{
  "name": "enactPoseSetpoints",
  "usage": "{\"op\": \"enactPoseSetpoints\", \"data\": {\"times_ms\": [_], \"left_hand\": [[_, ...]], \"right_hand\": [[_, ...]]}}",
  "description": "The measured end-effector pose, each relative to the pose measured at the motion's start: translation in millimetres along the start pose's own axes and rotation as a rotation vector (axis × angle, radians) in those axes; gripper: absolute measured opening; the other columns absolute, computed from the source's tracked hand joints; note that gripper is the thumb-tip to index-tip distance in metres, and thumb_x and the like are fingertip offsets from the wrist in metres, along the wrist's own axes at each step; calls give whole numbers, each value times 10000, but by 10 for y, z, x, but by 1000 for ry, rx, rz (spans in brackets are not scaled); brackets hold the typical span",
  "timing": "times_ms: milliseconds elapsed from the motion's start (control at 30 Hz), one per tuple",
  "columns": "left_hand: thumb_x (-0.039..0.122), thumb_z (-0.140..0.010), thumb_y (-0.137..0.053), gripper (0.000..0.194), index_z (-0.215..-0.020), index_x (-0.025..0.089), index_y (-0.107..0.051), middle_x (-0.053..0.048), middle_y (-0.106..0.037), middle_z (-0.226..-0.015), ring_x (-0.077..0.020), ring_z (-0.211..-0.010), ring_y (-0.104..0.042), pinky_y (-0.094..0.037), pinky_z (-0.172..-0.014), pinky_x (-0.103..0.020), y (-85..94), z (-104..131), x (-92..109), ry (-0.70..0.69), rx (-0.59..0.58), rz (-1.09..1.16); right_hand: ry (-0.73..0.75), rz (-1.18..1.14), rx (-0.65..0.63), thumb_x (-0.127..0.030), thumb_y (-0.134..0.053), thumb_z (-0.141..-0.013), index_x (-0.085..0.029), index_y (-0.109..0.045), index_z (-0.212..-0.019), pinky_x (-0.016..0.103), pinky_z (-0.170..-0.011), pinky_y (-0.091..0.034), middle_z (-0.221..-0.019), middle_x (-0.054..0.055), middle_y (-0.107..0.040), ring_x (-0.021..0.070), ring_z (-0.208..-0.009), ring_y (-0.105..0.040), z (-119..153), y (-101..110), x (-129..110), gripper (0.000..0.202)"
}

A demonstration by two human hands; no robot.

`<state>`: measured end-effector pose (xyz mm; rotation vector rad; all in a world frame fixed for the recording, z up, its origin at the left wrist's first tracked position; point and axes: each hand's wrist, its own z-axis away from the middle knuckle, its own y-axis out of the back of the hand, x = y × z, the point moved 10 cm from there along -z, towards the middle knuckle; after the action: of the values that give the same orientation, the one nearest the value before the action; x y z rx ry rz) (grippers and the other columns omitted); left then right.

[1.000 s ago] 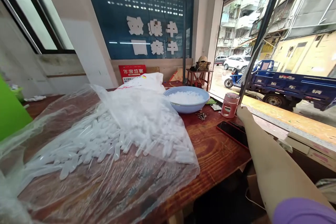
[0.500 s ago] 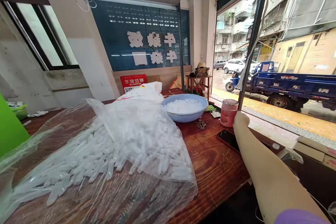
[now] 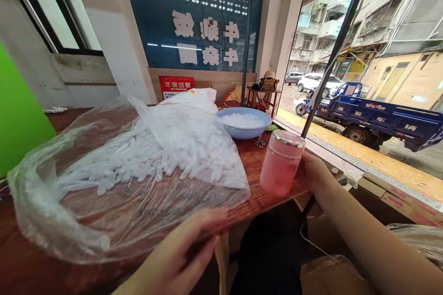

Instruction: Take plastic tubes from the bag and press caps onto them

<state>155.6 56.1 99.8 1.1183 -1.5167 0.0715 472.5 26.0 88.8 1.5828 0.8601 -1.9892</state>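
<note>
Left hand (image 3: 178, 253), loosely spread and seemingly empty, is by the near edge of the table (image 3: 253, 162); right hand (image 3: 316, 173) grips, fingertips hidden. Clear plastic sheeting (image 3: 78, 233) covers the table's left, presumably keeping white plastic pieces (image 3: 134, 161) clean. Toward the far edge stands a blue basin (image 3: 244, 134). By the right edge, that grip steadies, I'd guess, a pink jar (image 3: 281, 166): top up, long axis near vertical.

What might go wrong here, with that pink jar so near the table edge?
The right hand holds the pink jar from one side, close to the front edge of the table; if the grip slipped, it could fall.
The left hand is close to the clear plastic bag; catching it might drag it and scatter the white pieces in it.
</note>
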Motion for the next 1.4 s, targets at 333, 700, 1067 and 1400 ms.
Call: {"op": "enactPoseSetpoints", "data": {"times_ms": [333,700,1067,1400], "left_hand": [[222,-614,-744,744,-1282,227,-417,-96,-558,-1211,-255,-1089,-550,-427,-943,-377,-238,21,686,-23,-285,485],[203,-523,-792,657,-1101,198,-480,-69,-631,-994,-198,-859,-635,-525,-745,-253,-16,643,326,269,259,744],[500,-529,-780,701,-1124,208,-553,-43,-612,-1092,-214,-990,-586,-497,-803,-206,822,1112,45,174,856,640],[394,-482,-807,737,-1134,231,-504,-61,-540,-1214,-266,-1077,-548,-525,-770,-195,742,1983,-935,522,809,411]], "right_hand": [[-230,-99,-439,-287,-755,-542,-149,-671,-627,231,-541,-398,-586,-5,-604,103,-521,-477,1648,-921,894,183],[-290,-138,-491,-354,-756,-568,-161,-522,-508,213,-472,-290,-450,-46,-452,81,-450,-359,1895,-1264,1319,309],[-177,-22,-544,-449,-723,-608,-183,-314,-439,190,-409,-183,-410,-76,-322,37,-406,-222,1972,-1278,947,516],[-7,186,-859,-342,-634,-678,-198,-269,-408,221,-368,-130,-397,-76,-261,40,-376,-196,2327,-1698,-26,476]]}}
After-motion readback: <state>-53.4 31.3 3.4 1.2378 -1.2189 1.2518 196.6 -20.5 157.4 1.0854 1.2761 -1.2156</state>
